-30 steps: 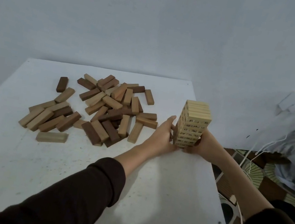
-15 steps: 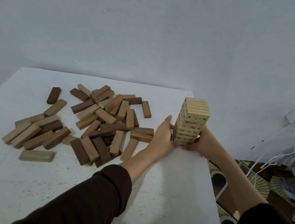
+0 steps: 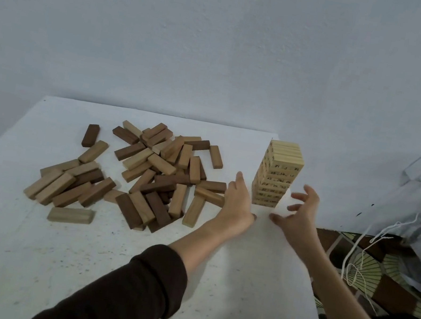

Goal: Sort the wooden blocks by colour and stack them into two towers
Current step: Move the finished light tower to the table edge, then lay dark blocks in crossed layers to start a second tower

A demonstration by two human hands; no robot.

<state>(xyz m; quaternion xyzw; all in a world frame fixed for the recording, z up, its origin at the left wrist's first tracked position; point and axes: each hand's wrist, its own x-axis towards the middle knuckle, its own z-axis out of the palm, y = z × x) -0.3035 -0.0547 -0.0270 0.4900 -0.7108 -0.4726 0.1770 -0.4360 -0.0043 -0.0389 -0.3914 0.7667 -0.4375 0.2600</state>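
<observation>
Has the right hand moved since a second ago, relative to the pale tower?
Yes. The right hand has drawn away from the tower, rightward and towards the person; it held the base before, and a gap now shows between them.

The tower (image 3: 277, 174) is pale yellow wood printed with dark numbers. Left of the tower, the loose blocks (image 3: 145, 173) mix light tan and dark brown on a white, dark-speckled tabletop (image 3: 18, 252). Right of the tower, the floor (image 3: 380, 273) shows a green-and-brown pattern.

A white table (image 3: 18, 252) carries a scattered pile of brown blocks (image 3: 161, 163) and a pale tower (image 3: 277, 171).
</observation>
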